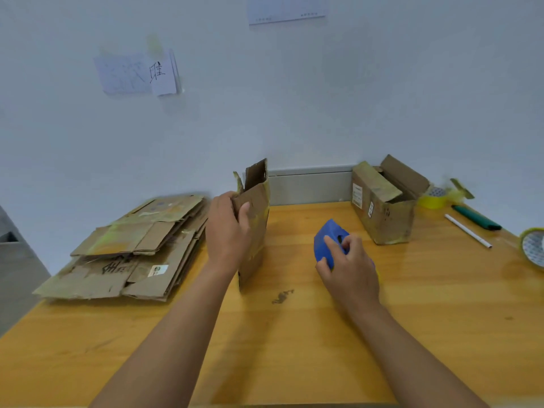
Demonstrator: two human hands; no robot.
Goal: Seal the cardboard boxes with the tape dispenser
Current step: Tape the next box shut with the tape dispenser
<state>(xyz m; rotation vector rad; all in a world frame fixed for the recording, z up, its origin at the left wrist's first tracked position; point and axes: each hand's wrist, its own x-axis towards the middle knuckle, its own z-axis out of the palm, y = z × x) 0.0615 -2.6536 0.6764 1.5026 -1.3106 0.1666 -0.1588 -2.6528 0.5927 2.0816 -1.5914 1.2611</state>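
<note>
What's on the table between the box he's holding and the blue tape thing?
Nothing. In the head view, only bare wooden table lies between the held box and the blue tape dispenser.

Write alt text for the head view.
A person's left hand grips an upright cardboard box with open flaps on a wooden table, while the right hand holds a blue tape dispenser. Flattened cartons lie left; another open box stands right.

A wooden table [294, 334] stands against a pale blue wall [294, 98]. Paper notes [135, 72] are stuck on the wall.
</note>
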